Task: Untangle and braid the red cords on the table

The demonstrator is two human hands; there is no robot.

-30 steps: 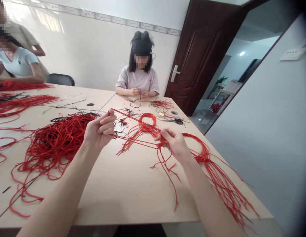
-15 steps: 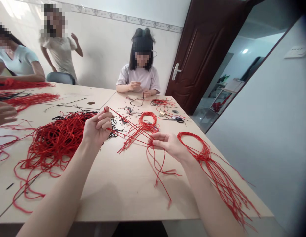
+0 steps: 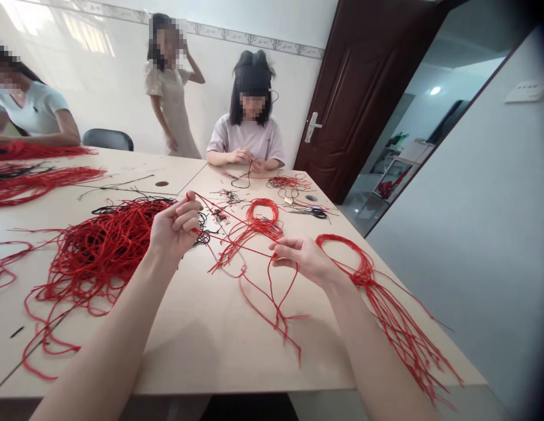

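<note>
Currently, a thin, twisted red cord (image 3: 254,250) stretches between the person's left hand (image 3: 177,225) and right hand (image 3: 298,257), above a pale wood-toned desk (image 3: 236,356). The left hand is curled closed on it, with one strand running from near the raised index fingertip and another from lower down by the little finger. The right hand pinches the cord between thumb and fingers, and loose ends dangle beneath; one sagging strand looks blurred, so whether it belongs to the same piece is hard to say. Beside the left forearm lies a large tangled heap of red and black cords (image 3: 100,251). Beyond the stretched strands sits a looped bundle of red cords (image 3: 250,215), and a second red cord bundle (image 3: 368,275) lies by the right forearm. Farther back are black-handled metal scissors (image 3: 318,213). Across the desk, a person in a pale lilac T-shirt (image 3: 249,139) handles a dark cord (image 3: 250,171).
</note>
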